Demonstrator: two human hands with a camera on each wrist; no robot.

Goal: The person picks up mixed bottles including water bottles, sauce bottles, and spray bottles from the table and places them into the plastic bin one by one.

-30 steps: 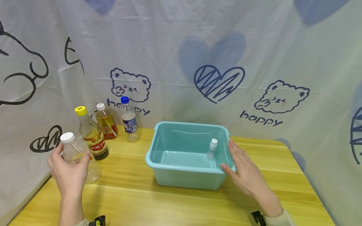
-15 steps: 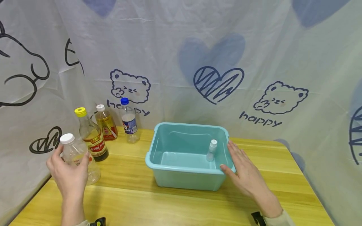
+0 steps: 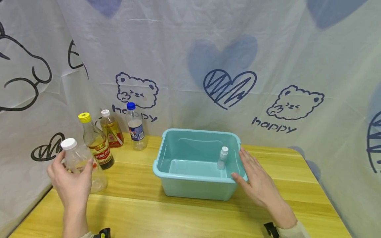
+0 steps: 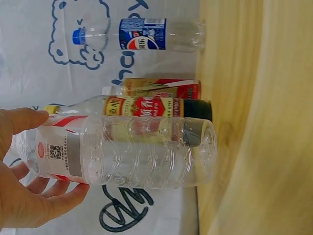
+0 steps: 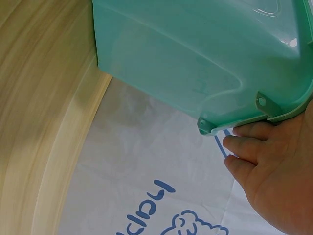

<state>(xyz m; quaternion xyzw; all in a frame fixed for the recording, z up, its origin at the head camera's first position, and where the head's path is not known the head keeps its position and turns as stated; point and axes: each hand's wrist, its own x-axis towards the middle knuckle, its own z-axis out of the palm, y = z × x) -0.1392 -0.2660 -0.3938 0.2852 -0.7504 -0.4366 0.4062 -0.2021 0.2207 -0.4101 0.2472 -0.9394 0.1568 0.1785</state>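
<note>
Left hand (image 3: 70,181) is gripping the clear bottle (image 4: 134,155) around its upper part, scene left; right hand (image 3: 259,181), fingers extended, is touching the tub (image 3: 197,189) at its right rim.

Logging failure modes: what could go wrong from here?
1. Left grip holds the clear bottle close in front of the yellow-capped bottle; a sideways swing might knock that over.
2. Right grip rests against the tub; a push could shift it.
3. The small bottle standing inside the tub might topple if bumped.
</note>
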